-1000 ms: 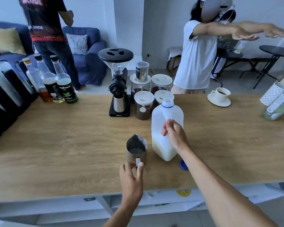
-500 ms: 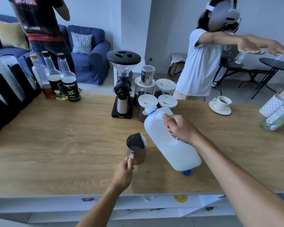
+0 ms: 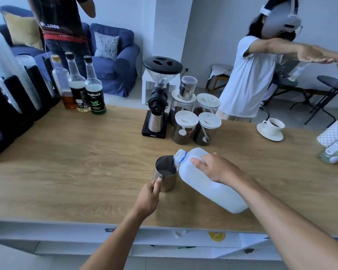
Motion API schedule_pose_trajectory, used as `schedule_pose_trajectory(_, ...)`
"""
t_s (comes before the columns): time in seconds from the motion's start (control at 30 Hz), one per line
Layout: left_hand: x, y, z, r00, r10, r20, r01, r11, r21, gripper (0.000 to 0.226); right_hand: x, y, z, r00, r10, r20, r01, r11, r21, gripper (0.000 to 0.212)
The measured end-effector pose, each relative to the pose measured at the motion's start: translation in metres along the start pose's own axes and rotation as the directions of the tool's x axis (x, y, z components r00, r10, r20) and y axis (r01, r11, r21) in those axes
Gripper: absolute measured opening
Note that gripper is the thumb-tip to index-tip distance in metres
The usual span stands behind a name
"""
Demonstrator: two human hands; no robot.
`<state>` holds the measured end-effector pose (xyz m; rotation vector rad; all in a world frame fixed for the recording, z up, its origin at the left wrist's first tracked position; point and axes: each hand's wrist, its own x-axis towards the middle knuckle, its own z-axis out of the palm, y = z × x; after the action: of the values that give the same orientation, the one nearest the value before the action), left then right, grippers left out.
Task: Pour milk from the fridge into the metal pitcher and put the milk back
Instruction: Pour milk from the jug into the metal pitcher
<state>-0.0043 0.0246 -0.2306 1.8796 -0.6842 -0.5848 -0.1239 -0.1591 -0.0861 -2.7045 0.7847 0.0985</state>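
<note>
Steel milk pitcher (image 3: 165, 173), one, stands upright on the wooden counter (image 3: 76, 168) at frame centre. Left hand (image 3: 147, 197) below it, fingers closed around the pitcher handle. One white plastic milk jug (image 3: 209, 182), cap off, tilted steeply left; its open mouth sits over the pitcher rim. Right hand (image 3: 216, 169) has its fingers wrapped around the jug's handle near the neck. Milk flow not discernible.

Count, upper centre of frame: one coffee grinder (image 3: 158, 98) with black lid; four clear canisters (image 3: 195, 117) with white lids, holding dark contents; one small steel tin (image 3: 187, 87) on top of the rear left canister. Upper left: three syrup bottles (image 3: 80, 88) in a row at the counter's far edge, beside black cup dispensers (image 3: 12, 98) at the left edge. Right: one white cup and saucer (image 3: 271, 128).

Surface: light wood grain, white front edge below. Room behind: blue sofa (image 3: 113, 61) with cushions, pale walls, dark round tables at upper right. Two other people stand beyond the counter, one at upper left, one at upper right wearing a headset, arms extended.
</note>
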Motion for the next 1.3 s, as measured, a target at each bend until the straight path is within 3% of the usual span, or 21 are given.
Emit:
schedule_pose_trajectory(0.33, -0.003, -0.002, -0.003, 0.999, 0.039, 0.006, -0.039, 0.999, -0.028, 0.050, 0.008, -0.008, 0.008, 0.995, 0.022, 0.095, -0.005, 0.984, -0.181, 0.060)
schedule_pose_trajectory(1.3, -0.006, 0.003, -0.005, 0.999, 0.027, 0.016, -0.026, 0.998, -0.054, 0.047, 0.019, -0.030, -0.002, 0.975, 0.017, 0.221, 0.060, 0.939, -0.337, 0.061)
